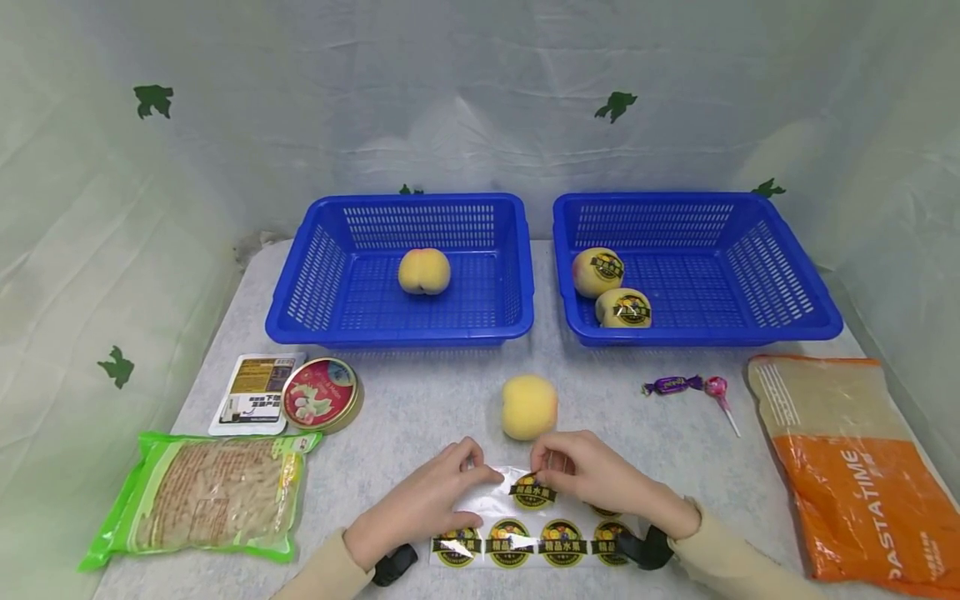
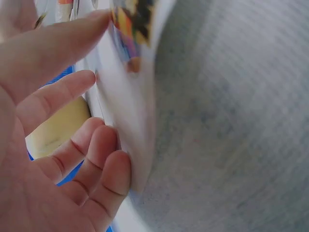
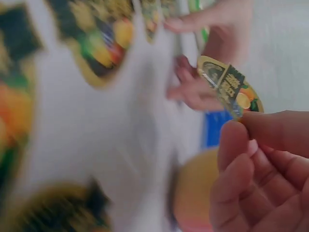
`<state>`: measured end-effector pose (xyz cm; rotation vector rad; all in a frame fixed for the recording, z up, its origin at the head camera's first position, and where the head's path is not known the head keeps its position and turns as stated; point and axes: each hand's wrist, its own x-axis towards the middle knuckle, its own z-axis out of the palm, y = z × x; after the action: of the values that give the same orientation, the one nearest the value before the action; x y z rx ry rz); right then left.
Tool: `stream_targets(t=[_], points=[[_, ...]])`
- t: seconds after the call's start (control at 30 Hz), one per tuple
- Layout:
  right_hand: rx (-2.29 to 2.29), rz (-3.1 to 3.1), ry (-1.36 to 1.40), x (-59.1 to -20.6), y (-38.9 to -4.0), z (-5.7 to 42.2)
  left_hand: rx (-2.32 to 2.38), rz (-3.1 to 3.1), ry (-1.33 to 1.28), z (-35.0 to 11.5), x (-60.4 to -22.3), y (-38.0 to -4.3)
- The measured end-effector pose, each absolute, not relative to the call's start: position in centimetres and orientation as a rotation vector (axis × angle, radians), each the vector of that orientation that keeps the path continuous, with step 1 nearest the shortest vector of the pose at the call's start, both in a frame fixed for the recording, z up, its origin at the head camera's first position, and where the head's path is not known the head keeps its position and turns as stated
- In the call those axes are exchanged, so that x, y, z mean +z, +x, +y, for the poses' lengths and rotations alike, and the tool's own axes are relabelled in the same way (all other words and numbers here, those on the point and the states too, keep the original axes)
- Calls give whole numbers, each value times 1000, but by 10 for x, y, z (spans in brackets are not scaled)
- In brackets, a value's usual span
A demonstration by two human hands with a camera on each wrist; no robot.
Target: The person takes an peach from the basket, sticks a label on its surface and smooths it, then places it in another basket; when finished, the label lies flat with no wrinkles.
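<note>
A sheet of round fruit stickers (image 1: pixel 495 507) lies on the table, its stickers black, gold and green. My left hand (image 1: pixel 432 493) touches the sheet with thumb and fingertips; in the left wrist view the thumb (image 2: pixel 72 41) is beside a printed sticker. Between thumb and index finger, my right hand (image 1: pixel 596 468) pinches one peeled sticker (image 3: pixel 231 87), raised above the sheet and slightly curved. Just beyond the hands sits a yellow peach (image 1: pixel 529 407) with no sticker on the side that shows.
A blue basket (image 1: pixel 397 337) at back left holds one peach (image 1: pixel 424 272). Another blue basket (image 1: pixel 712 336) holds two stickered peaches (image 1: pixel 597 272). Around lie a round tin (image 1: pixel 321 394), a white packet (image 1: pixel 255 393), a green-edged bag (image 1: pixel 210 496), candy (image 1: pixel 672 384), a lollipop (image 1: pixel 716 387) and a pasta bag (image 1: pixel 855 475).
</note>
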<state>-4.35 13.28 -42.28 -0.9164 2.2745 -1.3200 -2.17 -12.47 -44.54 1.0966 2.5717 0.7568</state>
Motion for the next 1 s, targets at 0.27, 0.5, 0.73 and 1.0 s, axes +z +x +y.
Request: stream_targets(t=[0.27, 0.5, 0.73, 1.0], points=[[-1387, 2493, -888, -403, -66, 141, 828, 2543, 1064, -124, -438, -23], [-1384, 2569, -859, -397, -85, 139, 1113, 2509, 1012, -123, -426, -40], [-1373, 2603, -836, -399, -96, 131, 1402, 2571, 1074, -115, -418, -66], [-1293, 2660, -845, -404, -103, 127, 1383, 2591, 1065, -98, -419, -82]])
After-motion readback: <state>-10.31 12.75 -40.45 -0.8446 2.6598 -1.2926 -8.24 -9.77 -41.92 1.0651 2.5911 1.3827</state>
